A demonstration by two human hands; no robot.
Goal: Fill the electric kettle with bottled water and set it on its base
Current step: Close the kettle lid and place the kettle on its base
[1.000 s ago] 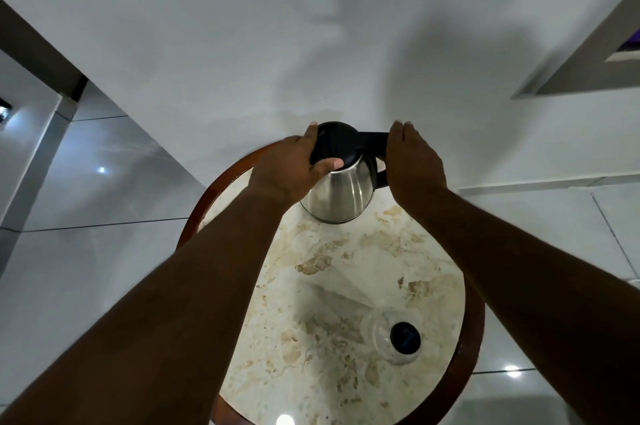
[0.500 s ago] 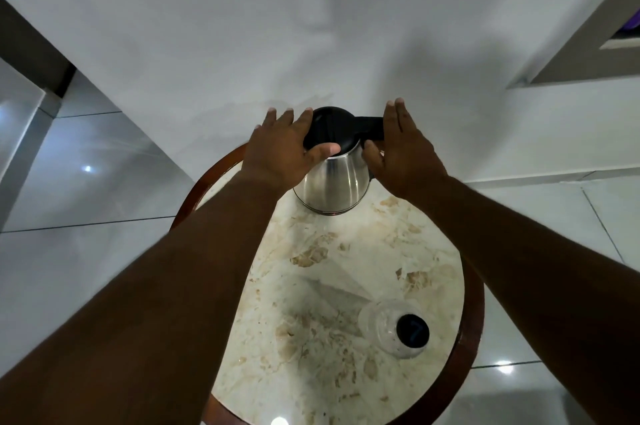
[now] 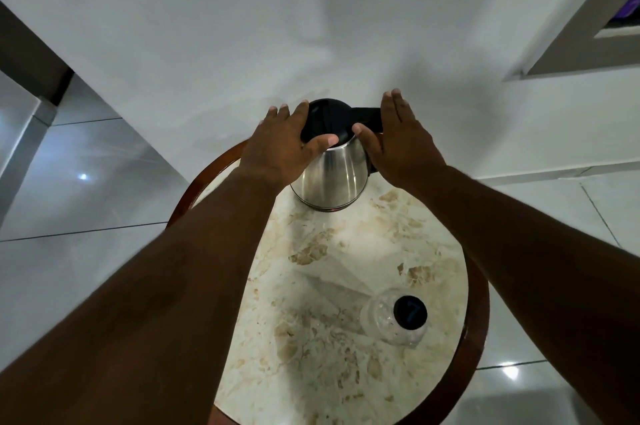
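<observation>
Though both hands are on it, the kettle stands on the far side of the round marble table, close to the wall; no base shows under it. The left hand cups the black lid from the left, thumb laid across its near edge, fingers spread over the far side; whether it presses or only rests I cannot tell. The right hand lies flat and open against the handle, fingers straight, thumb touching the lid's rim; it does not close on anything.

The steel body looks smooth and likely slippery; it is stiff and, if empty, light; filled it will be heavy and should be carried by the handle, not the shell. The lid probably snaps, so steadying the body while prying seems wise.

The bottle stands capped near the table's front edge, well apart from the kettle; thin clear plastic, likely to buckle if squeezed hard.
</observation>
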